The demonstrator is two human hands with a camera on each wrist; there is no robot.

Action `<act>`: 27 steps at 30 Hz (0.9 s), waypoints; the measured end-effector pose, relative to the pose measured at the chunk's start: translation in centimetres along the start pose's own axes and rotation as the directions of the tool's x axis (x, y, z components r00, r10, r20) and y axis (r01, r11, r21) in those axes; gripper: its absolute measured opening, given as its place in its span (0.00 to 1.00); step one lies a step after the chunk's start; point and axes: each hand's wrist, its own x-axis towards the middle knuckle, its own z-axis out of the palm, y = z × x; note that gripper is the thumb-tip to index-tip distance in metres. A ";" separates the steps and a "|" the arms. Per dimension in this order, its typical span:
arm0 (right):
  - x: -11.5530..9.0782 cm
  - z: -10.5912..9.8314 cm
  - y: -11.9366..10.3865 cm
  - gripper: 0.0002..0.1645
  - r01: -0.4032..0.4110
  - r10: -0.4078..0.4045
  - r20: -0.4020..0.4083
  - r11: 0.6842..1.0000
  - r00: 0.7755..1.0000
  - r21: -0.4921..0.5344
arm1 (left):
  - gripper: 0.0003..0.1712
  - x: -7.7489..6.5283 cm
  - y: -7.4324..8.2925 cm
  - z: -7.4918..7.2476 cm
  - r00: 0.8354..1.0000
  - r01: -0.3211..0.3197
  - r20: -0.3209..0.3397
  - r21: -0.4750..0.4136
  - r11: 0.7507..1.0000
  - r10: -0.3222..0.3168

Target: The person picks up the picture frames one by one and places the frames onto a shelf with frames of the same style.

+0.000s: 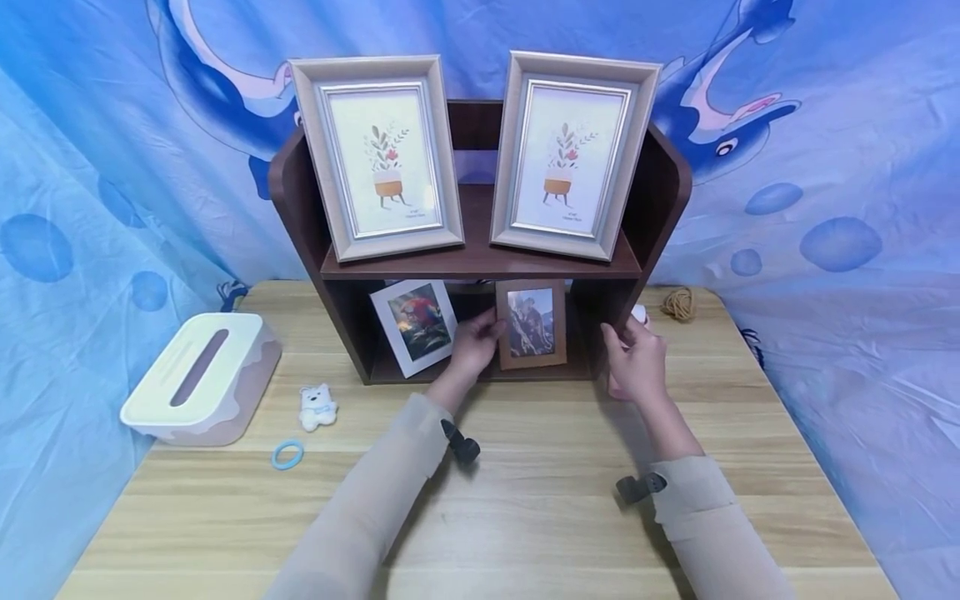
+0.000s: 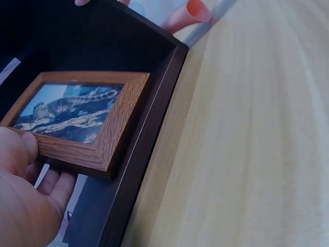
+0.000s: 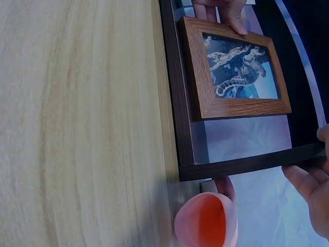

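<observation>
A brown wooden picture frame (image 1: pixel 558 333) with an animal photo stands in the lower compartment of a dark brown shelf (image 1: pixel 480 265). My left hand (image 1: pixel 472 346) pinches its left edge, thumb (image 2: pixel 30 146) on the front and fingers behind. With my right hand (image 1: pixel 641 367) I grip the front edge of the shelf's right side panel (image 3: pixel 247 163), thumb inside and fingers outside. Left of my left hand leans a white picture frame (image 1: pixel 390 333) with a parrot photo. A pink cup (image 3: pixel 181 226) is beside the panel, mostly hidden by my right hand in the head view.
Two large beige frames (image 1: pixel 450 200) (image 1: pixel 502 200) lean on the upper level. On the table's left are a white tissue box (image 1: pixel 247 350), a white bear figure (image 1: pixel 318 408) and a blue ring (image 1: pixel 276 456). A ball of brown twine (image 1: pixel 679 305) lies at the back right.
</observation>
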 end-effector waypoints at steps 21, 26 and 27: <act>0.0 0.2 0.0 0.07 -0.011 0.011 0.006 1.000 1.000 -0.022 | 0.23 2.7 -0.1 0.2 0.997 -0.029 0.075 0.108 0.994 0.021; 0.0 0.1 0.1 0.07 -0.016 0.016 -0.001 0.999 1.000 -0.027 | 0.25 2.7 -0.2 0.3 0.995 -0.024 0.100 0.109 0.994 0.014; 0.0 0.1 0.1 0.07 -0.017 0.017 -0.001 0.999 1.000 -0.029 | 0.25 2.6 -0.3 0.3 0.995 -0.026 0.103 0.111 0.993 0.014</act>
